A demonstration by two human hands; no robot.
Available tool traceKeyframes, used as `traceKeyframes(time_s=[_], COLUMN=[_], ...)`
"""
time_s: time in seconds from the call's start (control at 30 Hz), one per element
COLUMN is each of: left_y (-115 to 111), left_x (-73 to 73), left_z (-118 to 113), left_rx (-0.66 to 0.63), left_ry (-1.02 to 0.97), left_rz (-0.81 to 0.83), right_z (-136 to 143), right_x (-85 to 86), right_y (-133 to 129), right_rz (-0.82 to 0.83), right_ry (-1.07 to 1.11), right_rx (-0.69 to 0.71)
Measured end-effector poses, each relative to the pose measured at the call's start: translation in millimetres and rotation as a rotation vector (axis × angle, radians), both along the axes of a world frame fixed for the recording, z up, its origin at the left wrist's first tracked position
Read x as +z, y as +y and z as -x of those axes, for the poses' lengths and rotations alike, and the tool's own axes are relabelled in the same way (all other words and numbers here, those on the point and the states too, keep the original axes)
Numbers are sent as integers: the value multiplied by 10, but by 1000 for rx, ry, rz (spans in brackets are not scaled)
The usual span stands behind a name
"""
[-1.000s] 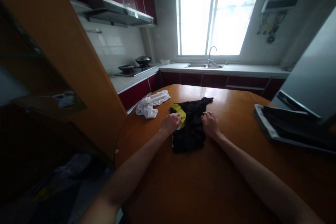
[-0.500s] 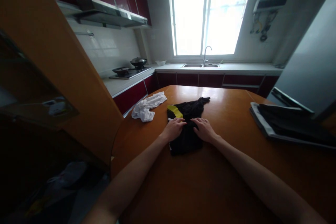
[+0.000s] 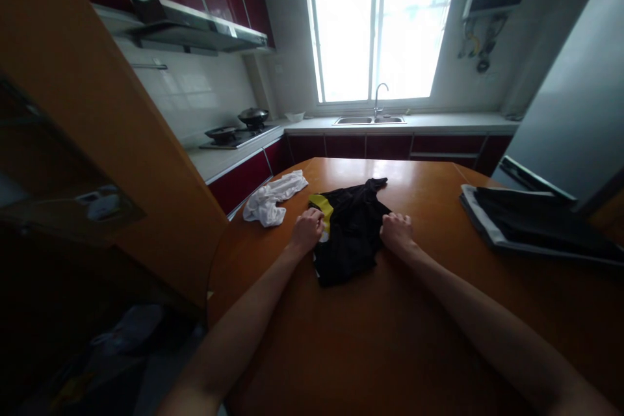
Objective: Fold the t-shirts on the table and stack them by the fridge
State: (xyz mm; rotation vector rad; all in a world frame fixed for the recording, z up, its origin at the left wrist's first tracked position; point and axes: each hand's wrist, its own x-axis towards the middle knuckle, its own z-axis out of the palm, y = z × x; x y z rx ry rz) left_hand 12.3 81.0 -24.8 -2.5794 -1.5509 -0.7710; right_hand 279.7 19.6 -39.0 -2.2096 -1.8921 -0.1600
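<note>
A black garment (image 3: 348, 234) with a yellow and white patch on its left side lies partly crumpled on the wooden table (image 3: 341, 338). Its kind is not clear from its shape. My left hand (image 3: 308, 227) is closed on its left edge, by the yellow patch. On the opposite side, my right hand (image 3: 397, 231) pinches the right edge, and the cloth there is drawn out to a point. The far end of the garment is bunched and narrow. A crumpled white cloth (image 3: 270, 198) lies to the left, apart from both hands.
Folded dark and white fabric (image 3: 526, 221) rests at the table's right side. Beyond the table are a counter with a sink (image 3: 370, 120), a stove (image 3: 238, 136) with two pans, and a window. A wooden partition (image 3: 160, 175) rises at the left, a fridge (image 3: 565, 97) at the right.
My hands have moved apart from the garment's middle to its left and right edges. The black cloth is spread wider, its right edge pulled outward. The white cloth has stayed put.
</note>
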Motion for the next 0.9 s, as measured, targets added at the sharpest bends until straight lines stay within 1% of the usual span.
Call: traceKeyframes(time_s=[0.07,0.1,0.17,0.23,0.3,0.33,0.43,0.5,0.57,0.67,0.77,0.83,0.9], left_y=[-16,-30,-62,-84,-85,-78,-44,-29,-31,-80,-198,-311,-435], left_x=[-31,-48,-85,-131,-185,-214,-289,-317,-319,-265,-156,-74,0], left_z=[-58,-91,-148,-177,-177,-170,-152,-158,-180,-220,-267,-311,-365], left_rx=[-134,-207,-333,-405,-394,-371,-288,-242,-199,-174,-145,-117,-90], left_ry=[-62,-81,-85,-34,42,77,133,150,173,227,294,338,372], left_rz=[-55,-74,-85,-60,6,50,161,192,193,142,93,88,97], right_z=[32,60,132,204,257,271,268,245,219,164,49,-59,-167], right_x=[16,26,47,50,18,-13,-130,-193,-221,-206,-165,-140,-117], right_y=[-32,-49,-81,-99,-96,-85,-24,24,63,96,118,134,151], right_rz=[-51,-87,-149,-166,-143,-116,7,71,103,164,224,241,256], right_ry=[-4,-8,-18,-13,2,13,65,104,124,130,129,123,112], right_rx=[-33,-13,96,235,312,312,235,191,151,46,-67,-105,-106])
